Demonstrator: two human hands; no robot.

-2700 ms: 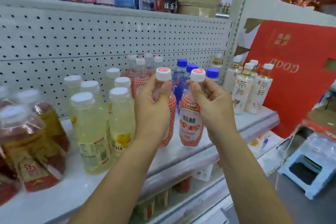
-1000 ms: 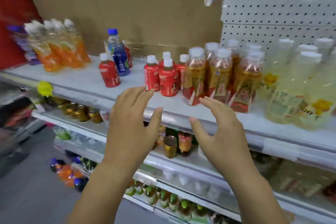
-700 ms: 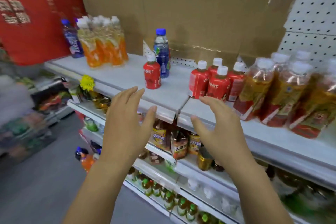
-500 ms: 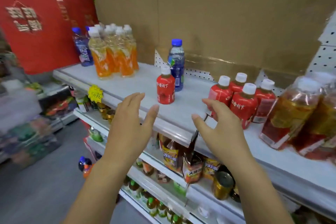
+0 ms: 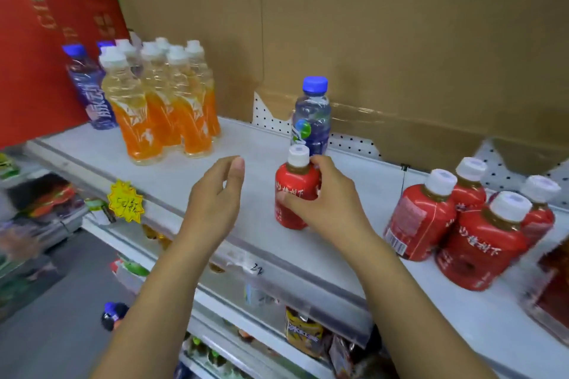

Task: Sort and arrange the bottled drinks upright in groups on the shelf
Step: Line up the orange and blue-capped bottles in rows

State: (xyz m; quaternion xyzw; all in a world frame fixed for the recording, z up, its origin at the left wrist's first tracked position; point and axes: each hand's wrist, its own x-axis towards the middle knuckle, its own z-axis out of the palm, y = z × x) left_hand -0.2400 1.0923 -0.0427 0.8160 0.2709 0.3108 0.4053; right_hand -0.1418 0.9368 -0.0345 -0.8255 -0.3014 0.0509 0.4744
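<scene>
A lone red bottle [image 5: 291, 194] with a white cap stands upright mid-shelf, and my right hand [image 5: 329, 203] grips its body from the right. My left hand [image 5: 215, 203] hovers just left of it with relaxed fingers, holding nothing. Right behind the red bottle stands a blue-capped bottle [image 5: 311, 117]. A group of several red bottles [image 5: 471, 218] stands to the right. Orange drink bottles [image 5: 163, 104] are grouped at the left, with purple-blue bottles [image 5: 89, 92] behind them.
The white shelf [image 5: 191, 175] has bare surface between the orange group and the lone red bottle. Brown cardboard [image 5: 369, 40] lines the back and a red panel [image 5: 46, 40] closes the left end. Lower shelves hold cans and small bottles [image 5: 303, 332].
The view swung left along the shelf. Both hands were empty and spread; now my right hand has closed around the lone red bottle while my left hand stays empty beside it.
</scene>
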